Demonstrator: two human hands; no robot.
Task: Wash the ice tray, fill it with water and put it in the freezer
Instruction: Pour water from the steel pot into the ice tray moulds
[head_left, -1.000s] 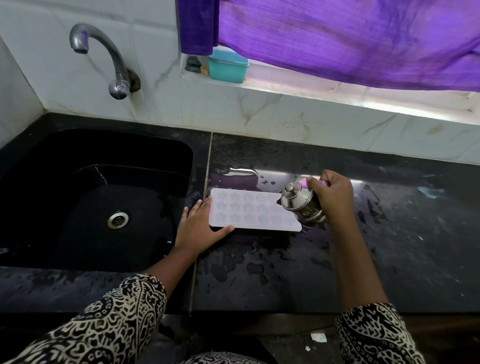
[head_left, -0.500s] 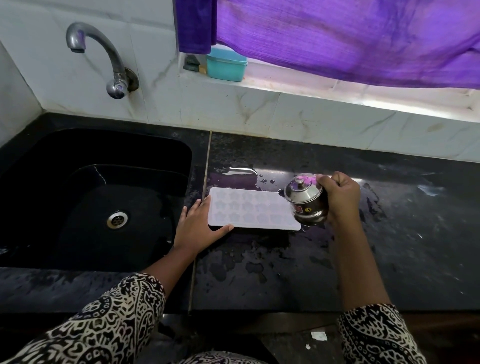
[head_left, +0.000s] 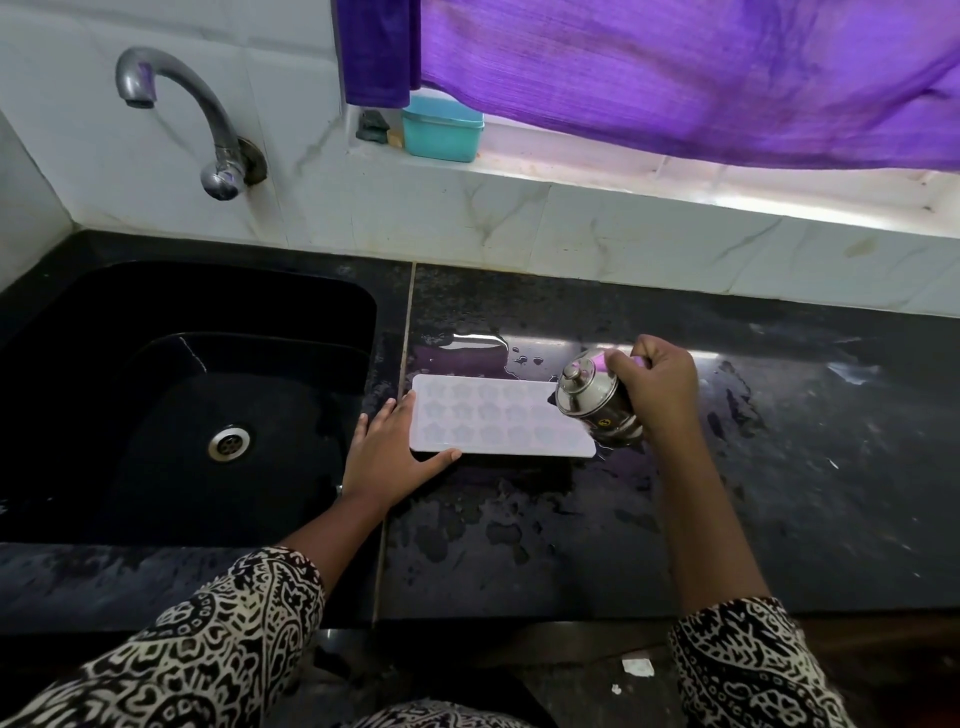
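A white ice tray (head_left: 493, 415) with star-shaped cells lies flat on the wet black counter (head_left: 779, 467), just right of the sink. My left hand (head_left: 387, 457) rests flat at the tray's left end, thumb along its front edge and fingers straight. My right hand (head_left: 657, 387) grips a small steel pot (head_left: 597, 397) with a knobbed lid. The pot is tilted toward the left over the tray's right end. I cannot tell whether water is coming out.
The black sink (head_left: 182, 405) with its drain (head_left: 228, 441) lies to the left, under a wall tap (head_left: 208, 119). A teal box (head_left: 441, 130) sits on the window ledge below a purple curtain (head_left: 675, 73). A puddle (head_left: 478, 345) lies behind the tray.
The pot, level half a second ago, has tipped back to the left over the tray's right end. My left hand and the tray have stayed put.
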